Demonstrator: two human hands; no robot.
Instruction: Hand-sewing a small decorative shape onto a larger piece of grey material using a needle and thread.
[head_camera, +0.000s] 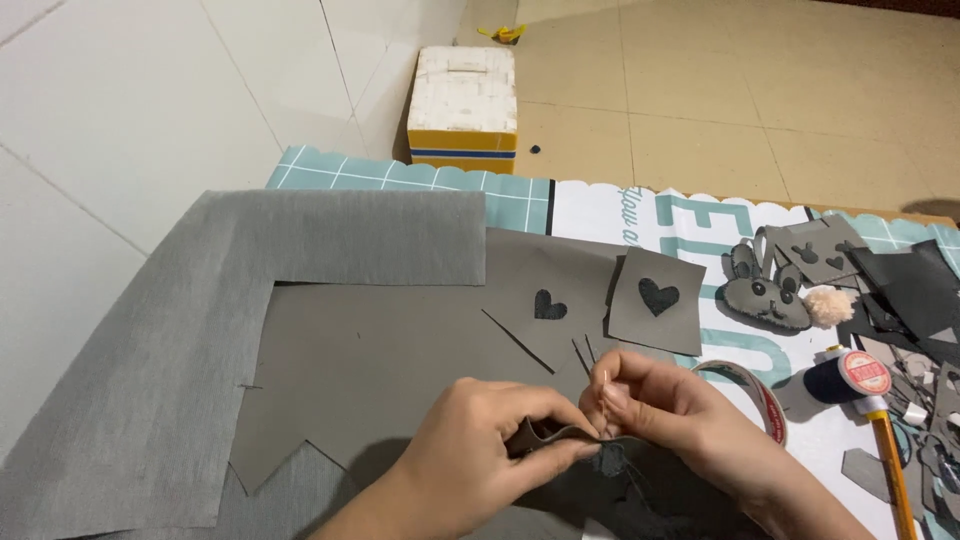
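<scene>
The left hand (480, 445) pinches a folded grey leather piece (548, 437) while the right hand (665, 410) holds a needle (604, 392) upright against it. A heart-cut grey square (655, 300), tape roll (755, 395) and dark thread spool (845, 378) lie nearby.

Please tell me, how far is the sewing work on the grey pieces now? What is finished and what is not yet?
Done: one stuffed grey rabbit with a cream pompom lies finished, and heart shapes are cut from the grey sheet. In hand: the left hand pinches a small grey piece while the right hand works a needle into it. Left: cut grey pieces lie unsewn beside the rabbit.
</scene>
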